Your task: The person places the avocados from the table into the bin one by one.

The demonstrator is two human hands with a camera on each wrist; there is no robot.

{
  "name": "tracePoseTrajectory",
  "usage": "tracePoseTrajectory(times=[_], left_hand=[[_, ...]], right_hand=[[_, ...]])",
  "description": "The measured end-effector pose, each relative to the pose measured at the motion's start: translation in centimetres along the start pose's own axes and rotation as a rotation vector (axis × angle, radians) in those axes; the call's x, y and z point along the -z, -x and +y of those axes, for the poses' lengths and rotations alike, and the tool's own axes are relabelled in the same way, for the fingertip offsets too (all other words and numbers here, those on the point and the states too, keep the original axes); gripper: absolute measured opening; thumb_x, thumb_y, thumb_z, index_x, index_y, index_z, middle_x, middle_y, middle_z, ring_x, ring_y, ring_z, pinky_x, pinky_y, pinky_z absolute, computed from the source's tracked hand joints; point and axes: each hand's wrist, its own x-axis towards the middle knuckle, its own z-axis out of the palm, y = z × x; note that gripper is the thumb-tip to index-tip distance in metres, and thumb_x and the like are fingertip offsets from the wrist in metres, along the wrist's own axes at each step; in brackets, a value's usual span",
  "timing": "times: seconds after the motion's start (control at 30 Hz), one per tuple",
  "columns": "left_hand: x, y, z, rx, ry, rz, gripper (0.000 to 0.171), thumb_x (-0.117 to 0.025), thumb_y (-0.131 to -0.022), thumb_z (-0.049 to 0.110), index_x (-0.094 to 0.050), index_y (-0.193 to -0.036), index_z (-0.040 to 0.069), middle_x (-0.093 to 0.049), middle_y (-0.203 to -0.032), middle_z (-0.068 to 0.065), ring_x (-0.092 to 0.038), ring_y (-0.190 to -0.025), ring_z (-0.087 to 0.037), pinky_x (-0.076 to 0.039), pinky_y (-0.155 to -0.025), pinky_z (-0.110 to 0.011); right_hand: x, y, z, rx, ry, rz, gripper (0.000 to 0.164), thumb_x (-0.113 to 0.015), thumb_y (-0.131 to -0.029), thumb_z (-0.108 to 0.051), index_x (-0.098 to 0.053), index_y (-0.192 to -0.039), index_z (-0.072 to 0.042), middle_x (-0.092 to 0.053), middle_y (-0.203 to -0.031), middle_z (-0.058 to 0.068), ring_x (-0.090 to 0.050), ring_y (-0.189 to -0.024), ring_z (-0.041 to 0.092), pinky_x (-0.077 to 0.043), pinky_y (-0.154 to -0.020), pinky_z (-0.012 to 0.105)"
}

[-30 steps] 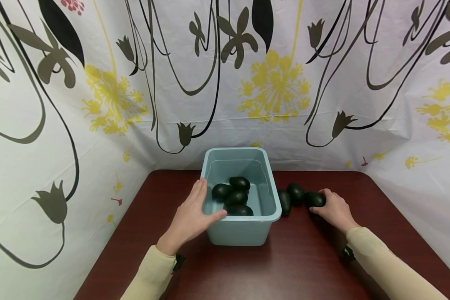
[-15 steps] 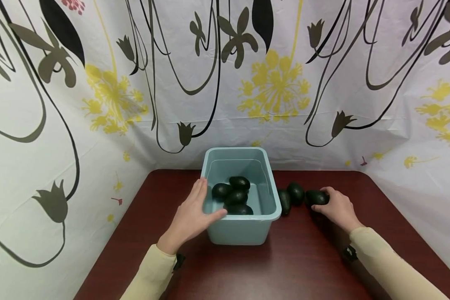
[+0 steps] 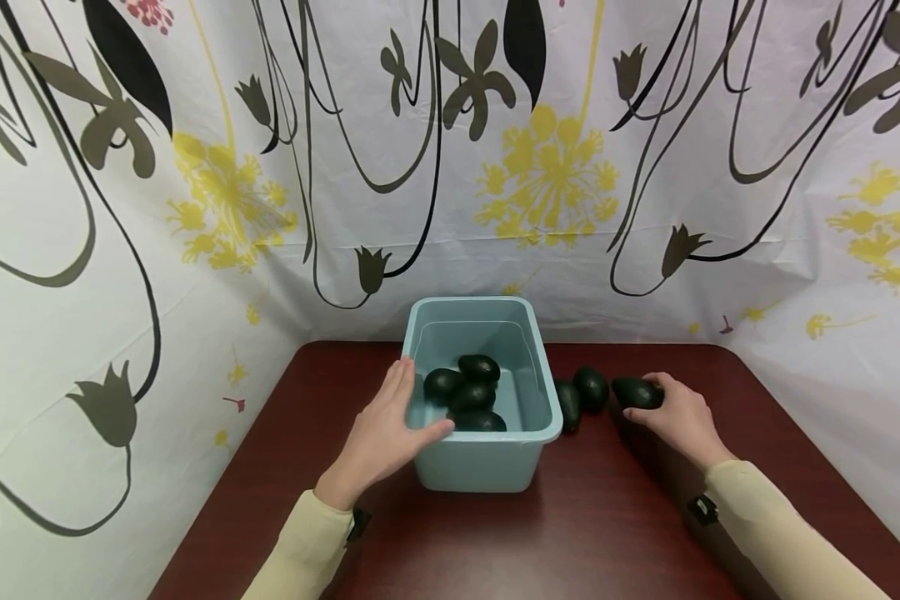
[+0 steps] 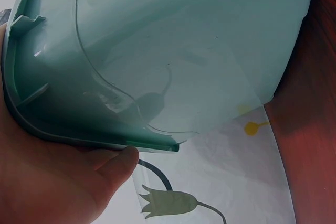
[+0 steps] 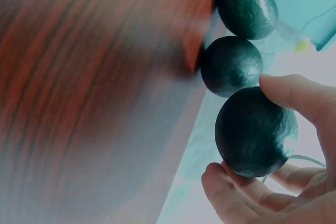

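My right hand (image 3: 678, 419) grips a dark green avocado (image 3: 637, 392) between thumb and fingers, to the right of the bin. In the right wrist view the thumb lies on one side of this avocado (image 5: 256, 132) and the fingers curl under the other. Two more avocados (image 3: 591, 388) sit between it and the bin. My left hand (image 3: 378, 433) rests on the near left corner of the light blue plastic bin (image 3: 495, 462), fingers straight along the left rim, thumb over the front rim. Several avocados (image 3: 474, 394) lie inside the bin.
A dark red-brown wooden table (image 3: 570, 533) bears everything. White fabric with printed flowers (image 3: 555, 179) hangs behind and at both sides of it. The bin stands near the table's back edge.
My right hand has shifted slightly to the right with the avocado, which now stands a little farther from its neighbour. The left hand and bin stay put.
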Motion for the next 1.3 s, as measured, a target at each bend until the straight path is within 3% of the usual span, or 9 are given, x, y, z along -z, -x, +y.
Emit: tracePoseTrajectory(times=[0.37, 1.3], left_hand=[[0.1, 0.0, 0.0, 0.003, -0.002, -0.002, 0.117, -0.051, -0.079, 0.087, -0.016, -0.162, 0.012, -0.011, -0.169, -0.001, -0.010, -0.152, -0.014, -0.033, -0.112, -0.054], [-0.1, -0.1, -0.2, -0.003, 0.002, 0.003, 0.117, -0.051, -0.079, 0.086, -0.016, -0.162, 0.012, -0.011, -0.169, -0.001, -0.011, -0.152, -0.014, -0.035, -0.111, -0.054]], right_hand=[[1.0, -0.2, -1.3, 0.027, -0.020, 0.034, 0.079, -0.081, -0.081, -0.052, -0.052, -0.139, -0.007, -0.059, -0.128, 0.026, -0.061, -0.096, 0.039, -0.051, -0.070, 0.051], [2.4, -0.2, -4.1, 0.059, -0.069, 0.089, 0.072, -0.082, -0.082, -0.045, -0.054, -0.139, -0.011, -0.060, -0.128, 0.024, -0.058, -0.103, 0.039, -0.047, -0.078, 0.054]])
